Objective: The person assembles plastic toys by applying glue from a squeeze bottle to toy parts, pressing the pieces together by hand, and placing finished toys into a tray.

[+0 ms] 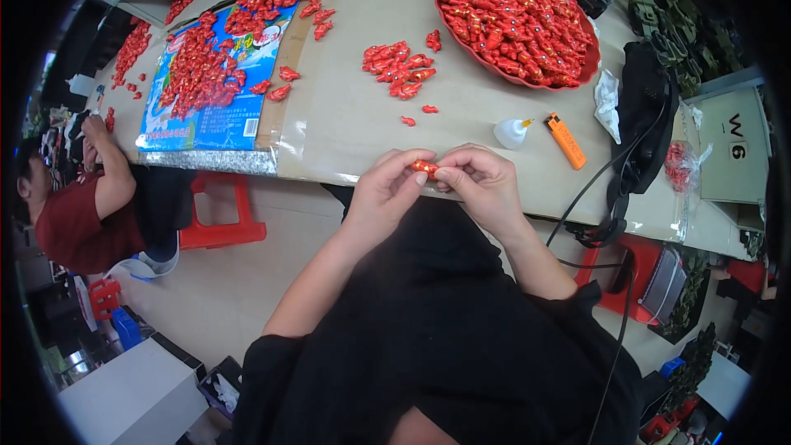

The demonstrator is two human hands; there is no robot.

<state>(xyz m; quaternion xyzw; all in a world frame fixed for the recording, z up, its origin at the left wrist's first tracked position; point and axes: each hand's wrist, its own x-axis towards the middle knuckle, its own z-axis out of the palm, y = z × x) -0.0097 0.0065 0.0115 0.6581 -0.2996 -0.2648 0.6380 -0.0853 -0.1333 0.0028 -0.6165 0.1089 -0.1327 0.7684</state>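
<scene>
In front of my body, at the table's near edge, my left hand [386,187] and my right hand [486,187] meet around a small red figurine [423,167] with gold marks. Both hands pinch it between thumb and fingertips, the left from one end and the right from the other. The fingers cover part of it, so its full shape is hidden. Just beyond lie two small red pieces [430,109] and a loose cluster of similar red figurines [399,70]. A white squeeze bottle [512,133] with a yellowish tip is near my right hand, beside an orange lighter-like object [565,142].
A red bowl [482,60] heaped with figurines stands at the far right of the table [329,107]. On the left, more figurines cover a blue printed sheet [272,58]. A black strap bag [638,132] and cable lie right. Another person [86,218] sits far left.
</scene>
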